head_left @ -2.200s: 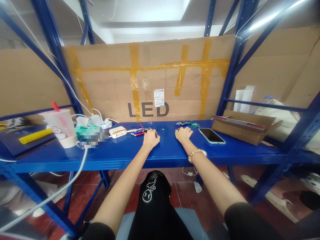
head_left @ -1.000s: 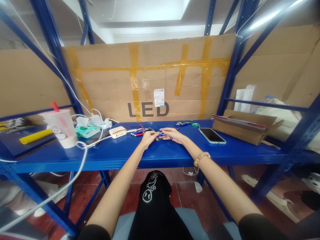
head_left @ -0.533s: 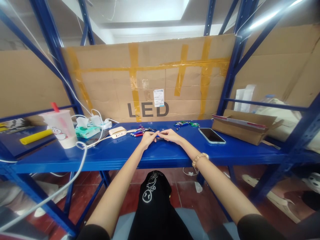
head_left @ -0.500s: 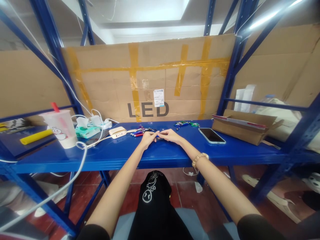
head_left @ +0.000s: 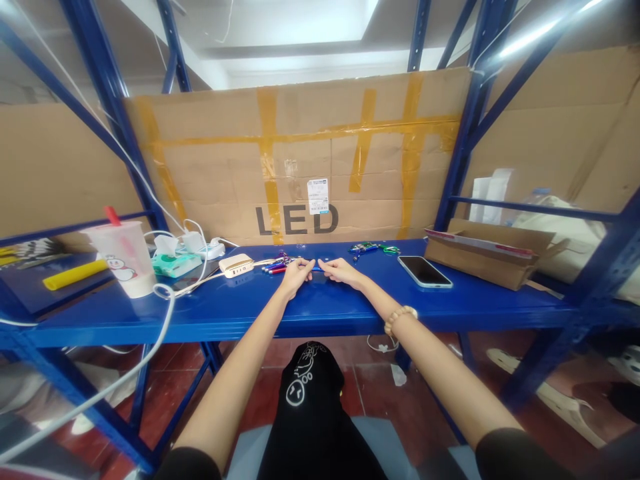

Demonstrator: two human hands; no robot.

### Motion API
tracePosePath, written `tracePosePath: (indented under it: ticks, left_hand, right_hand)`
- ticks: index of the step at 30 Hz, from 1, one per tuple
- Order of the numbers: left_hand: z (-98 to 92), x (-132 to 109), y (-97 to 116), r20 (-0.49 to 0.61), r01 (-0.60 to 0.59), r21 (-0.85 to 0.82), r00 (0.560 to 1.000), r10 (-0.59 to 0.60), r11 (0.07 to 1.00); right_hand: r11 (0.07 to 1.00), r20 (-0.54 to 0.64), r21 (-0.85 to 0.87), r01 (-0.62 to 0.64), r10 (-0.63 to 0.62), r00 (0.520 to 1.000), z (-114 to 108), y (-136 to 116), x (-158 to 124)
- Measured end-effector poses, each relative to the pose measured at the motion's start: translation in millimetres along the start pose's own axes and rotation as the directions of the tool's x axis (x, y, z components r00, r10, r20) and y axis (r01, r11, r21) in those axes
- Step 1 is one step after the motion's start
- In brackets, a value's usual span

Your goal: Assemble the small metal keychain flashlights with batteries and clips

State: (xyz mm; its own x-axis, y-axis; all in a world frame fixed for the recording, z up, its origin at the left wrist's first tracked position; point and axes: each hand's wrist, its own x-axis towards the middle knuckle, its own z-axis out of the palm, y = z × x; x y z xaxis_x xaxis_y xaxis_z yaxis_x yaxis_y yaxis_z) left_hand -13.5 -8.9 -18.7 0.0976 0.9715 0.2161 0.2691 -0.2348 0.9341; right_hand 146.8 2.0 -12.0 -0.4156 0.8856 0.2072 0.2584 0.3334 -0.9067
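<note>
My left hand (head_left: 297,277) and my right hand (head_left: 343,272) meet just above the blue shelf top, both closed in a pinch. Between the fingertips is a thin blue pen-like piece (head_left: 317,269), mostly covered by the fingers; its exact kind is too small to tell. Left of my left hand lies a small heap of slim red, blue and purple pen-like pieces (head_left: 277,267). Farther back, to the right of my right hand, is a loose group of shiny blue and green pieces (head_left: 373,249).
A phone (head_left: 425,272) and an open cardboard box (head_left: 485,252) sit on the right. Leftward are a cream power bank (head_left: 236,266) with cables, a tissue pack (head_left: 175,265) and a drink cup (head_left: 125,260). A large cardboard sheet (head_left: 220,173) stands behind; blue uprights flank the shelf.
My hands have drawn slightly apart at the fingertips, and a little of the thin blue piece now shows between them. Things on the shelf lie as before.
</note>
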Motion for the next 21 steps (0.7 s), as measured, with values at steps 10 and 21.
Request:
tracePosePath:
  ticks: [10, 21]
  left_hand:
    - [-2.4, -1, 1, -0.001, 0.006, -0.077, 1.000, -0.006, 0.997]
    - [-3.8, 11, -8, -0.161, -0.005, -0.209, 0.986, -0.029, 0.978]
  right_hand:
    - [0.998, -0.015, 0.049, -0.036, 0.037, 0.999, -1, 0, 0]
    - [0.926, 0.048, 0.376, 0.040, -0.062, 0.997, -4, -35, -30]
